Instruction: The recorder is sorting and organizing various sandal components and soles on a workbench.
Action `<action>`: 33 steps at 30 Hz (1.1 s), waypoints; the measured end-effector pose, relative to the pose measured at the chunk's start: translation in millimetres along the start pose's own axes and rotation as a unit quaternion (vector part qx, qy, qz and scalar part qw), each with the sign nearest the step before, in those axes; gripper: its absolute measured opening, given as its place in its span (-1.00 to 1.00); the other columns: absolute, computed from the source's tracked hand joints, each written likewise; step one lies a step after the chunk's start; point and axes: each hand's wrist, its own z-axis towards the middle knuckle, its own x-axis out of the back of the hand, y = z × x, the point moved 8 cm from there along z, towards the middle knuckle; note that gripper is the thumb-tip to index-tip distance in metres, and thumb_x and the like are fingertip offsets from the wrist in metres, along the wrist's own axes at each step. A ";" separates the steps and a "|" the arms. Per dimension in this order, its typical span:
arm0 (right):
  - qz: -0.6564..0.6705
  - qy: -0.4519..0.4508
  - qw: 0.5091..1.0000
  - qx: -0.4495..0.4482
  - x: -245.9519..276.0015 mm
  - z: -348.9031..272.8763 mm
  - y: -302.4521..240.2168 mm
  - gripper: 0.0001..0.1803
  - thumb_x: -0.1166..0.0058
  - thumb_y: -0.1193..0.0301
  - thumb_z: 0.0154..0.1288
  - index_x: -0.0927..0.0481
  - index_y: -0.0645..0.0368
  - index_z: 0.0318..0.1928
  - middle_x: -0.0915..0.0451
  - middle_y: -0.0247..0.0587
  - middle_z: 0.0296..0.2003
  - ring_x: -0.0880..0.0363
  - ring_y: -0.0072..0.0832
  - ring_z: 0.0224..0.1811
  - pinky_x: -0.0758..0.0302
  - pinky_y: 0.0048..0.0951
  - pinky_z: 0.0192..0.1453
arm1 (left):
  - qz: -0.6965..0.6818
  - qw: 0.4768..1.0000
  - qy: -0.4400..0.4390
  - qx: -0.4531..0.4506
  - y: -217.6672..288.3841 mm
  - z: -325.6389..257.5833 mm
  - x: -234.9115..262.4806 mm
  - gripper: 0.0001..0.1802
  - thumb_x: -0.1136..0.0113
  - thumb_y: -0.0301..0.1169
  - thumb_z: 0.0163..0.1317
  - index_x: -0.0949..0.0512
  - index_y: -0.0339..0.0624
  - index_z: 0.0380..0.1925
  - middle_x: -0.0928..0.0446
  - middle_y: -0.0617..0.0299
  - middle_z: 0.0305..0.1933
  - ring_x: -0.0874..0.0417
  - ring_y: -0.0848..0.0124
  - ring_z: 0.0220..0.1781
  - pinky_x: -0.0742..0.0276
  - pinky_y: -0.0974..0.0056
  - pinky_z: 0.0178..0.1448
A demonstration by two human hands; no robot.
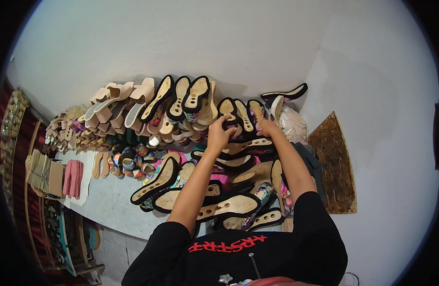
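At the far left of the frame I see a stack of tan sheets and a pink ribbed stack lying on the pale desk. Moving right, beige wedge soles are heaped against the white wall, with small colourful straps below them. Near the centre, black-edged insoles stand on end in a row, and more of them lie flat toward the lower middle. My left hand reaches up at centre frame, fingers curled closed on the lower edge of one upright black-edged insole. Just to the right, my right hand rests against a neighbouring upright insole; I cannot tell how far it is closed. At the right leans a brown mottled board.
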 end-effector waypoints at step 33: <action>0.502 0.540 0.673 -0.068 134.6 12.5 156.8 -0.69 -0.05 0.34 0.17 -0.46 0.41 -0.28 -0.56 -0.17 -0.44 -0.54 -0.51 -0.49 -0.48 -0.51 -0.37 | 0.191 0.975 -0.011 -0.111 56.9 46.9 -70.0 -0.36 -0.32 -0.28 -0.15 -0.33 -0.09 0.01 -0.16 -0.05 0.16 -0.11 -0.02 0.19 -0.12 -0.04 0.17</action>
